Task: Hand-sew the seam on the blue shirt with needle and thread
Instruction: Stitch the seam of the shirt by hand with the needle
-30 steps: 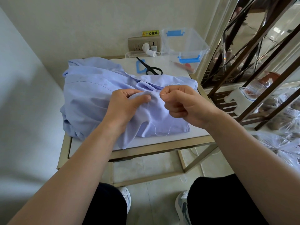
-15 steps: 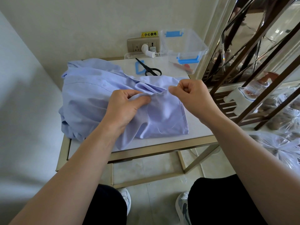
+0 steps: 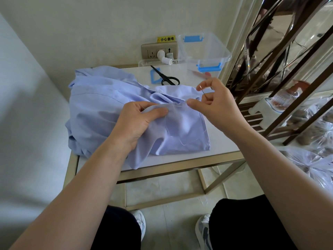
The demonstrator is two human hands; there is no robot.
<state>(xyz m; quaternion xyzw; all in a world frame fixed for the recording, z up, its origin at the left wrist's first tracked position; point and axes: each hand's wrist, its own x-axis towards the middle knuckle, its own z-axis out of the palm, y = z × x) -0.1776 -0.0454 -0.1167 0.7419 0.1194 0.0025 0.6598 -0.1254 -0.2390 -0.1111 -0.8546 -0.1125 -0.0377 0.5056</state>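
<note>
**Needle held beside the pinched seam**

The shirt [image 3: 100, 112] lies crumpled across the table [image 3: 220, 141], its hem hanging over the near edge. The left hand [image 3: 137, 123] pinches a raised fold of the cloth between thumb and fingers, near the middle of the shirt. Just right of that fold, the right hand [image 3: 216, 103] is curled, with the needle [image 3: 204, 92] held among its fingers and slanting upward. Its thumb reaches toward the fold and is touching or nearly touching the cloth; I cannot tell which. A thin pale thread [image 3: 177, 139] loops loosely over the cloth below both hands.

Behind the shirt, black scissors [image 3: 170, 80] lie on the tabletop. A clear box [image 3: 203, 51] with blue latches stands at the far right corner, beside a wall socket [image 3: 153, 52]. A dark rack [image 3: 270, 73] stands to the right of the table. Two shoes show on the floor below.
</note>
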